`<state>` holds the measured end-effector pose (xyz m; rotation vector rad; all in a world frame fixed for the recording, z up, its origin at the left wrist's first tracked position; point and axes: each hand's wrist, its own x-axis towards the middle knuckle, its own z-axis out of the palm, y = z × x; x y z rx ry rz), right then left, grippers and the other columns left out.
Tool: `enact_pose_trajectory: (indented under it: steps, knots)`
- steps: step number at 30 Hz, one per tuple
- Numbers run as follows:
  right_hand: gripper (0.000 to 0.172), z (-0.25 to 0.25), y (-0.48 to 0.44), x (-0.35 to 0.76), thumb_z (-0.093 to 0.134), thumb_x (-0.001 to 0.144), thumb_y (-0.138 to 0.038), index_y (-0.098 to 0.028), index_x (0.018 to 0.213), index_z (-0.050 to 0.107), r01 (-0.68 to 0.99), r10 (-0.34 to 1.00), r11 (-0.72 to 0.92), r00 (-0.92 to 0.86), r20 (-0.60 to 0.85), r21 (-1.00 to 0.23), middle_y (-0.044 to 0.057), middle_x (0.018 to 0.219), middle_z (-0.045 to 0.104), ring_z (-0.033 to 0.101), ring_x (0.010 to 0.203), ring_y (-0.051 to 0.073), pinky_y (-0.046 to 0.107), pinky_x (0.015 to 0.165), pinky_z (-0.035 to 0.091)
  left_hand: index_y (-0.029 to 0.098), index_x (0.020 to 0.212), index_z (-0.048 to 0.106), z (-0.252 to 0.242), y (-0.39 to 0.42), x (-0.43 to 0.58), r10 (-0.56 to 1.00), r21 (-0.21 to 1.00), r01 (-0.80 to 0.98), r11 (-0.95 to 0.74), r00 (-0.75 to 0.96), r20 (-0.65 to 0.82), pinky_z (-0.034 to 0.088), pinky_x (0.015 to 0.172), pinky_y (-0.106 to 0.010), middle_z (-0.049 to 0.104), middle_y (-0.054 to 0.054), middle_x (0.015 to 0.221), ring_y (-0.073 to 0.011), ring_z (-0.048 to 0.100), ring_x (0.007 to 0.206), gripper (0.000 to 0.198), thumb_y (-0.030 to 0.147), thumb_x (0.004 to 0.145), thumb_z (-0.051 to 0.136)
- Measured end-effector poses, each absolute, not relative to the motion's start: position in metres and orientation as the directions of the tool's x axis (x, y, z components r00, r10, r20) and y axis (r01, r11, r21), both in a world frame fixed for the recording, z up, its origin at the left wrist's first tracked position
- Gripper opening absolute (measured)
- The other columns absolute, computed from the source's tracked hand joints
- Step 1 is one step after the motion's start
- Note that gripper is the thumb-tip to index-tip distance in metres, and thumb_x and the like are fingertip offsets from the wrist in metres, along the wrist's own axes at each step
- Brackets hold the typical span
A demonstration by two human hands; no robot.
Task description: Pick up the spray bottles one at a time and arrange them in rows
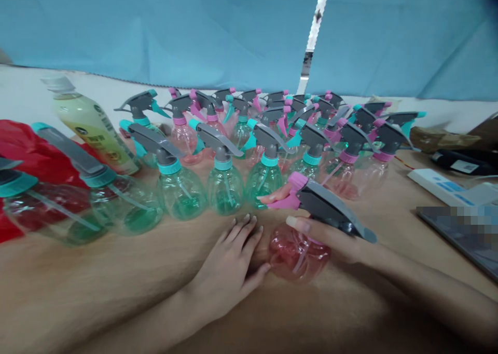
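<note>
My right hand [327, 232] is closed round the neck of a pink spray bottle [298, 258] with a grey head and pink trigger. One finger reaches along the trigger. This bottle stands near the front of the wooden table [155, 291], apart from the rows. Flat on the table just left of it rests my left hand [233, 258], fingers stretched and holding nothing. Beyond the left hand is a green spray bottle [225, 190] with a turquoise collar, in a front row of similar green ones. Pink and green spray bottles crowd together behind that row.
A yellow-green drink bottle [93, 125] with a white cap stands at the left by red plastic [42, 151]. To the right lie a white power strip [439, 185], a dark flat device [462, 240] and a black object [462, 162]. Blue cloth [194, 32] hangs behind.
</note>
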<state>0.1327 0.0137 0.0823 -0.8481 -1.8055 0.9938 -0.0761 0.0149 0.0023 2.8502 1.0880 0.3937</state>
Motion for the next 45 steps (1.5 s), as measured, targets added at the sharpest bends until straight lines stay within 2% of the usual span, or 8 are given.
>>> enact_pose_trajectory:
  steps: [5, 9, 17, 22, 28, 33, 38, 45]
  knots:
    - [0.02, 0.082, 0.013, 0.133, 0.056, 0.088, -0.03, -0.025, 0.105, 0.064, 0.14, 0.834, 0.448, -0.421, 0.357, -0.883, 0.005, 0.097, 0.071, 0.064, 0.106, 0.022, 0.038, 0.09, 0.053, 0.012, 0.135, 0.047, 0.002, 0.015, -0.077, 0.661, 0.163, 0.641, -0.75, 0.716, 0.226, 0.036, 0.106, -0.049, 0.047, -0.016, 0.141, -0.0314, 0.041, 0.132, 0.051, 0.044, 0.095, 0.048]
    - [0.022, 0.083, 0.013, 0.133, 0.059, 0.086, -0.029, -0.025, 0.108, 0.062, 0.131, 0.84, 0.437, -0.412, 0.352, -0.89, 0.004, 0.094, 0.072, 0.066, 0.103, 0.022, 0.037, 0.088, 0.054, 0.01, 0.134, 0.048, 0.002, 0.015, -0.076, 0.66, 0.159, 0.641, -0.751, 0.717, 0.223, 0.036, 0.106, -0.049, 0.049, -0.017, 0.139, -0.0319, 0.042, 0.131, 0.052, 0.043, 0.095, 0.05]
    - [0.024, 0.081, 0.015, 0.136, 0.055, 0.09, -0.033, -0.026, 0.111, 0.062, 0.172, 0.816, 0.475, -0.455, 0.358, -0.863, 0.006, 0.112, 0.068, 0.065, 0.106, 0.022, 0.038, 0.091, 0.053, 0.013, 0.134, 0.047, 0.0, 0.015, -0.077, 0.662, 0.162, 0.643, -0.749, 0.712, 0.235, 0.037, 0.105, -0.048, 0.049, -0.016, 0.14, -0.0315, 0.041, 0.132, 0.05, 0.044, 0.096, 0.047]
    - [0.028, 0.079, 0.016, 0.137, 0.058, 0.087, -0.035, -0.025, 0.113, 0.061, 0.196, 0.835, 0.468, -0.418, 0.358, -0.862, 0.004, 0.103, 0.07, 0.067, 0.088, 0.019, 0.033, 0.078, 0.055, 0.012, 0.134, 0.048, 0.0, 0.015, -0.078, 0.663, 0.146, 0.648, -0.747, 0.715, 0.223, 0.038, 0.104, -0.048, 0.05, -0.016, 0.139, -0.0312, 0.043, 0.13, 0.051, 0.045, 0.095, 0.048]
    - [0.023, 0.079, 0.016, 0.137, 0.061, 0.085, -0.037, -0.023, 0.103, 0.062, 0.182, 0.851, 0.438, -0.4, 0.34, -0.88, 0.003, 0.104, 0.066, 0.059, 0.063, 0.011, 0.028, 0.06, 0.051, 0.009, 0.136, 0.047, 0.002, 0.016, -0.077, 0.655, 0.14, 0.641, -0.754, 0.724, 0.214, 0.038, 0.105, -0.049, 0.049, -0.018, 0.14, -0.0317, 0.041, 0.131, 0.053, 0.044, 0.095, 0.049]
    - [0.015, 0.081, 0.016, 0.132, 0.06, 0.085, -0.034, -0.024, 0.095, 0.061, 0.172, 0.854, 0.454, -0.364, 0.371, -0.874, 0.0, 0.083, 0.063, 0.058, 0.069, 0.014, 0.029, 0.068, 0.049, 0.009, 0.136, 0.046, 0.002, 0.016, -0.077, 0.653, 0.151, 0.636, -0.757, 0.723, 0.227, 0.036, 0.106, -0.048, 0.048, -0.017, 0.14, -0.0308, 0.04, 0.132, 0.054, 0.044, 0.095, 0.049]
    - [0.015, 0.077, 0.017, 0.129, 0.058, 0.086, -0.038, -0.024, 0.081, 0.056, 0.162, 0.853, 0.486, -0.301, 0.426, -0.859, -0.004, 0.062, 0.046, 0.047, 0.057, 0.013, 0.029, 0.061, 0.044, 0.008, 0.135, 0.047, 0.001, 0.016, -0.077, 0.65, 0.128, 0.64, -0.758, 0.724, 0.229, 0.035, 0.107, -0.047, 0.048, -0.018, 0.141, -0.0306, 0.041, 0.132, 0.054, 0.045, 0.096, 0.049]
    - [0.021, 0.072, 0.018, 0.137, 0.053, 0.09, -0.043, -0.023, 0.083, 0.054, 0.184, 0.854, 0.46, -0.362, 0.375, -0.869, -0.003, 0.065, 0.049, 0.046, 0.057, 0.013, 0.033, 0.069, 0.045, 0.007, 0.136, 0.047, 0.0, 0.016, -0.077, 0.65, 0.09, 0.649, -0.756, 0.728, 0.218, 0.037, 0.106, -0.047, 0.048, -0.018, 0.141, -0.0309, 0.041, 0.132, 0.056, 0.046, 0.095, 0.048]
